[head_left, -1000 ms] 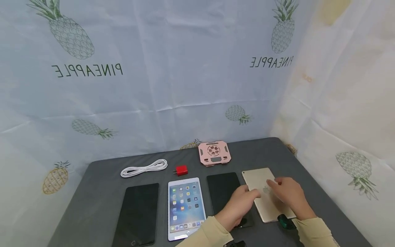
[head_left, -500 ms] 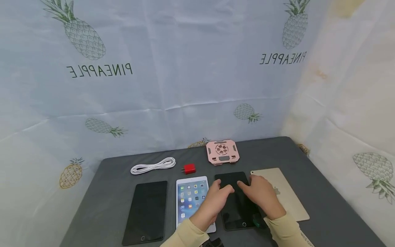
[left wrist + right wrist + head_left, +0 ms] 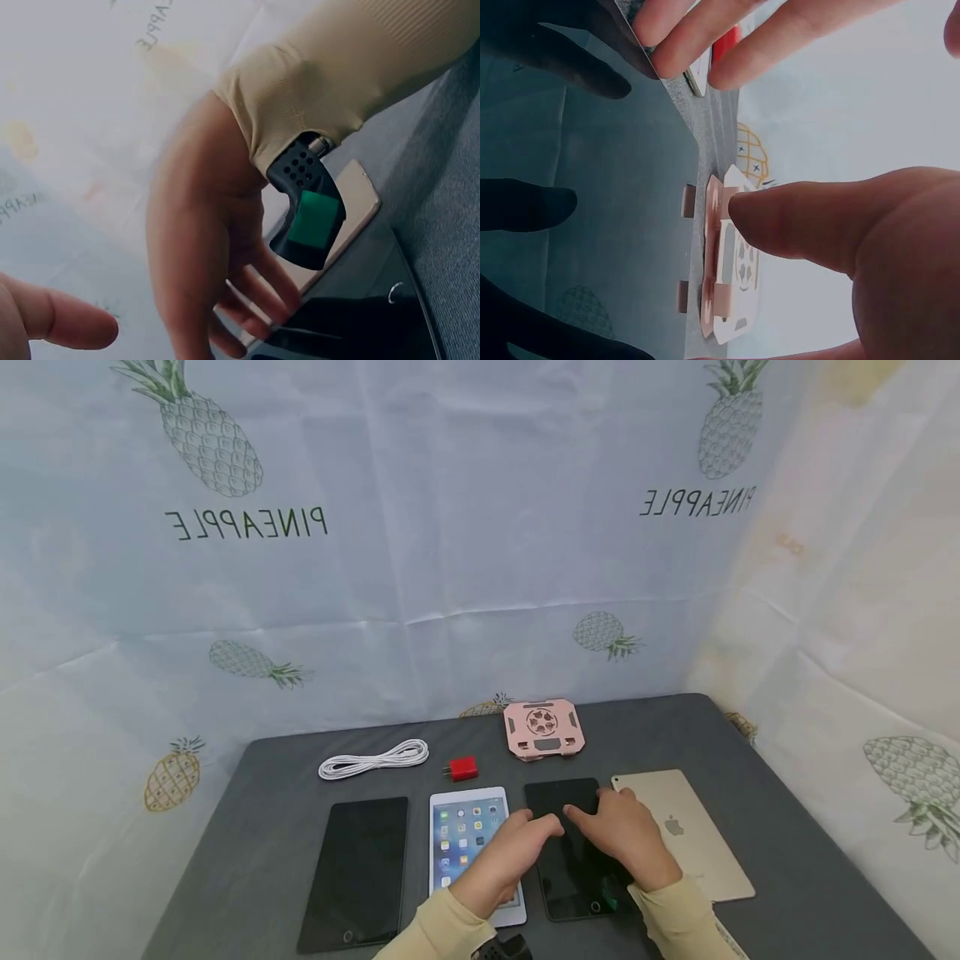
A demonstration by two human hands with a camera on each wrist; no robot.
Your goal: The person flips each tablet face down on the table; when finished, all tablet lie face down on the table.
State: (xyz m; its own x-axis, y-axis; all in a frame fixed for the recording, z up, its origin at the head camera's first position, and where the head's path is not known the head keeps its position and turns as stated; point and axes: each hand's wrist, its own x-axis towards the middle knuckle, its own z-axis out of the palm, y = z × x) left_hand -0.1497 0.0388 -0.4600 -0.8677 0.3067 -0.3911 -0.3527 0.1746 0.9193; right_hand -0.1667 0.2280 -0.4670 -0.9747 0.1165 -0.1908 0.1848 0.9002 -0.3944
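A black tablet [image 3: 573, 860] lies screen up between my two hands. My left hand [image 3: 510, 856] is at its left side, above the white tablet; in the right wrist view, straight left fingers [image 3: 697, 45] have their tips right at the black tablet's edge. My right hand [image 3: 626, 835] is at its right side, thumb pointing inward over the dark screen, fingers loosely extended. The right thumb [image 3: 802, 221] is apart from the glass, which mirrors it. The white tablet [image 3: 468, 835] with a lit home screen is partly hidden by my left hand.
A gold tablet [image 3: 697, 835] lies back up on the right, another black tablet [image 3: 356, 868] on the left. Along the back are a coiled white cable [image 3: 373, 760], a red charger plug [image 3: 461, 768] and a pink stand [image 3: 543, 729]. Pineapple-print curtains [image 3: 450, 527] enclose the grey table [image 3: 637, 727].
Both hands have moved left from the gold tablet to the black tablet's sides. The gold tablet has been left lying flat. Over the last half second the hands shift only slightly.
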